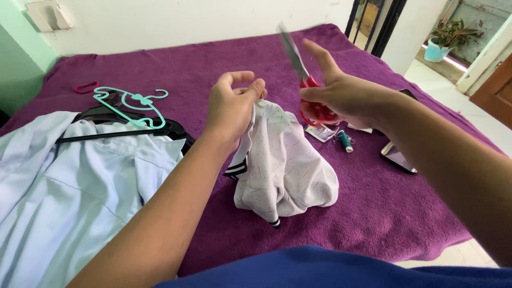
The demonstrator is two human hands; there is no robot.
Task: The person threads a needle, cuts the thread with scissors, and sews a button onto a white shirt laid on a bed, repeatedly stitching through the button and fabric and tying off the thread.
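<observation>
We see the left hand (234, 106) raised over the bed (384, 202), its fingertips pressed together in a pinch on the top edge of a small white garment (282, 165). The garment hangs down from that pinch and its lower part rests bunched on the purple bed cover, roughly in the middle of the view. It has fine speckles and dark striped trim (visible at the left edge and at the bottom).

The right hand (341, 96) is just right of the left one, close but apart from it. Its grip is closed around the red handles of a pair of scissors (304, 74); the index finger sticks up and out. The blades point up and away, blurred, so we cannot tell whether they are open or shut. The scissors sit just above and beside the garment's pinched top edge; we cannot tell if they touch the cloth.

On the bed behind the right hand lies a teal spool of thread (345, 141), with a small clear packet (321, 132) just left of it. A phone (397, 156) lies further right, partly under the right forearm.

At left a light blue shirt (69, 181) is spread out, well apart from the garment. Above it lie a black hanger (128, 128) and a teal hanger (136, 104), overlapping (teal on top). A small pink loop (85, 87) lies near them, too small to identify.
</observation>
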